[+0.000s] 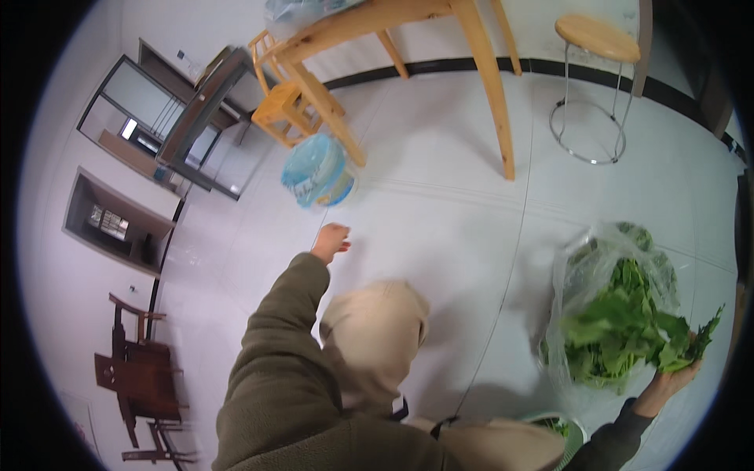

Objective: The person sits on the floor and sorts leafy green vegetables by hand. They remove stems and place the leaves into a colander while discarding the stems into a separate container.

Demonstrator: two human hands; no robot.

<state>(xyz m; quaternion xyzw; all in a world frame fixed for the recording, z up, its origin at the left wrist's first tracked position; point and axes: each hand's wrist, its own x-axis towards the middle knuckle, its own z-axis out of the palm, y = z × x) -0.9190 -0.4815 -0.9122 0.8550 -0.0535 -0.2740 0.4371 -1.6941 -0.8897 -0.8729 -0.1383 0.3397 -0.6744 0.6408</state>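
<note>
My right hand (677,377) grips leafy green vegetables (677,341) at the right. A clear plastic bag (574,277) lies just left of it on the floor, full of more leafy greens (612,335). My left hand (333,240) is stretched forward over the floor, its fingers slightly curled with a gap between them. Nothing shows in it. Beyond it stands a bucket (339,191) with a blue plastic liner bag (315,162), apart from my fingers. Close to my right leg is a pale green basket (574,447) with greens inside, partly hidden by my trousers.
A wooden table (377,20) stands ahead, with a small wooden chair (288,112) by its left leg. A round stool (598,38) with metal legs is at the upper right. Dark wooden chairs (144,377) line the left. White tiles (447,235) cover the floor.
</note>
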